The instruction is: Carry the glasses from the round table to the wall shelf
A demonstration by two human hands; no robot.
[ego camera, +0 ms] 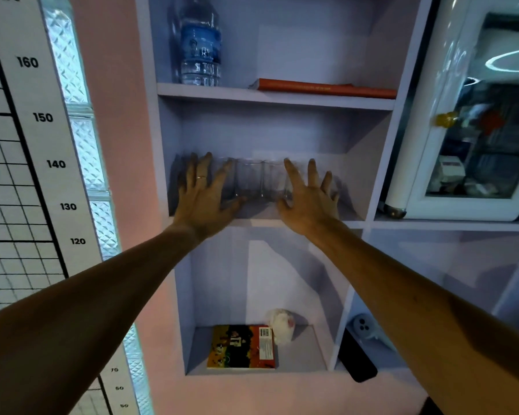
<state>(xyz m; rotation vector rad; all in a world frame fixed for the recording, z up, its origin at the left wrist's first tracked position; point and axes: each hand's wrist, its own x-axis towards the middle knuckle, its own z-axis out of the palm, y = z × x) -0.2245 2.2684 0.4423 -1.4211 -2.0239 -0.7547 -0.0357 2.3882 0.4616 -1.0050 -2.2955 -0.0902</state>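
Observation:
Clear drinking glasses (249,179) stand side by side on the middle board of the pale wall shelf (351,217). One shows fully between my hands; others are partly hidden behind my fingers. My left hand (203,194), with a ring on it, is spread flat in front of the left glasses. My right hand (307,196) is spread in front of the right glasses. Both hands have fingers apart and hold nothing. The round table is out of view.
A water bottle (200,44) and a red book (327,88) sit on the board above. A colourful box (241,347) and a crumpled white bag (282,324) lie on the board below. A glass-door cabinet (474,121) is at right, a height chart (42,118) at left.

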